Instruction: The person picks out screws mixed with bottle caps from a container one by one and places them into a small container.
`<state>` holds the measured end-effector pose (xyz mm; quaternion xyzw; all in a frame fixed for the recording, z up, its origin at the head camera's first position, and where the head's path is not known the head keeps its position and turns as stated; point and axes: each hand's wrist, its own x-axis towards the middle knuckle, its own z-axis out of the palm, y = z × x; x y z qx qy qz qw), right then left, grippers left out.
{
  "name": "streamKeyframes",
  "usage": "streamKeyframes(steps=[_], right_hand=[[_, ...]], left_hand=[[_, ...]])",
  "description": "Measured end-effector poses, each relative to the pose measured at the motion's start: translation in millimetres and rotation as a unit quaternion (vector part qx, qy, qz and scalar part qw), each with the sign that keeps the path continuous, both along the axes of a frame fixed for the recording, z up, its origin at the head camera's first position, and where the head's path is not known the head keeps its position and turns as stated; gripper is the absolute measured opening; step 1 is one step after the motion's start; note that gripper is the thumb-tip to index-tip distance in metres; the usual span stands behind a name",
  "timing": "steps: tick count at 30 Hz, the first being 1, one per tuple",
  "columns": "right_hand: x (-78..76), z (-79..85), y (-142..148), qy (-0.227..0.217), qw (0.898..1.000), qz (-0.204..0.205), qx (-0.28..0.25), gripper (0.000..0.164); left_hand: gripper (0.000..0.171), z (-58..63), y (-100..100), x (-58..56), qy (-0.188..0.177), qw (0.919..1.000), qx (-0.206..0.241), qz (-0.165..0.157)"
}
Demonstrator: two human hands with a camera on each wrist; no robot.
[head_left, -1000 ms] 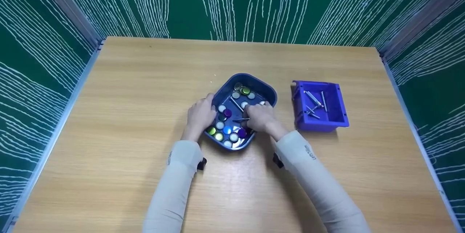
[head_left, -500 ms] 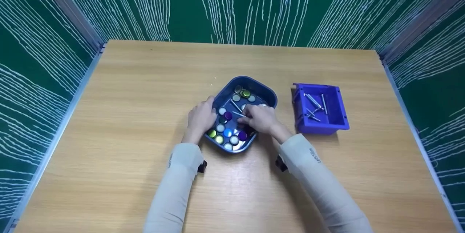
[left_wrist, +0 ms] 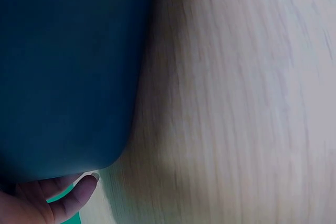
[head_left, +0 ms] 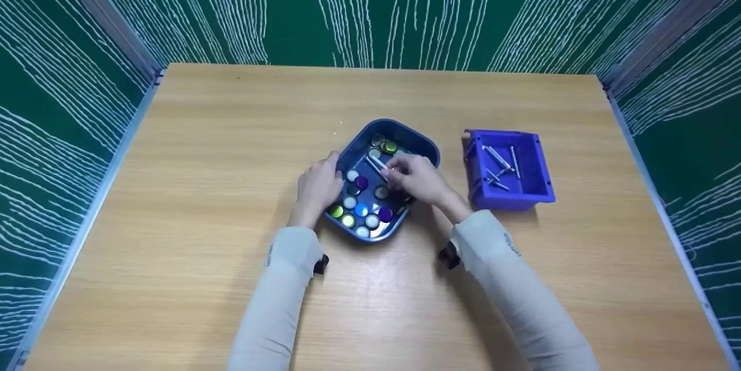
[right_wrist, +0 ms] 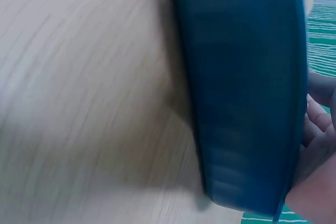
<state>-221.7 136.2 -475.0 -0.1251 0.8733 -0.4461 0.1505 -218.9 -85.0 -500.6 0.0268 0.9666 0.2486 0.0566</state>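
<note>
On the left rim of a dark blue tub, my left hand grips the edge. The left wrist view shows its fingers beside the tub's outer wall. My right hand is over the tub's right part, its fingertips pinching a silver bolt. Another bolt appears to lie right beside it, partly hidden. Round caps in white, green, purple and blue, such as a blue cap, are scattered over the tub floor. The tub wall screens the right fingertips in the right wrist view.
Right of the tub stands a purple bin with several silver bolts in it. Both stand on a wooden table, with green, white-streaked walls around the back and sides.
My right hand has risen slightly from the tub floor, and the bolt at its fingertips has come up toward the other bolt. A cap it covered now shows. The left hand stays on the rim.
</note>
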Motion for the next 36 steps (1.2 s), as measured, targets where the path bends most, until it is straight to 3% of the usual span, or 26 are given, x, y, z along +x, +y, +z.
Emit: streamKeyframes(steps=[3,7,18,26,30,36], right_hand=[[-1.0,4.3,6,-0.026,0.998,-0.016,-0.060,0.020],[-4.2,12.7,15,-0.014,0.994,-0.029,-0.107,0.021],[-9.7,37.1,49,0.025,0.989,-0.065,-0.131,0.030],[-11.6,53.4,93,0.042,0.976,-0.110,-0.184,0.033],[-11.9,55.8,116,0.047,0.971,-0.157,-0.176,0.031],[-13.0,47.3,143,0.043,0.971,-0.215,-0.098,0.038]], left_hand=[[0.038,-0.4,0,0.6,-0.001,1.0000,-0.001,0.000],[0.038,-0.4,0,1.0,-0.002,1.0000,-0.002,0.002],[0.040,-0.2,0,1.7,-0.003,1.0000,-0.002,0.002],[0.041,-0.6,-1,0.0,-0.010,0.9999,-0.003,-0.001],[0.040,-1.2,-1,-0.3,-0.013,0.9999,-0.003,-0.002],[0.039,-2.0,0,0.1,-0.004,1.0000,-0.004,0.001]])
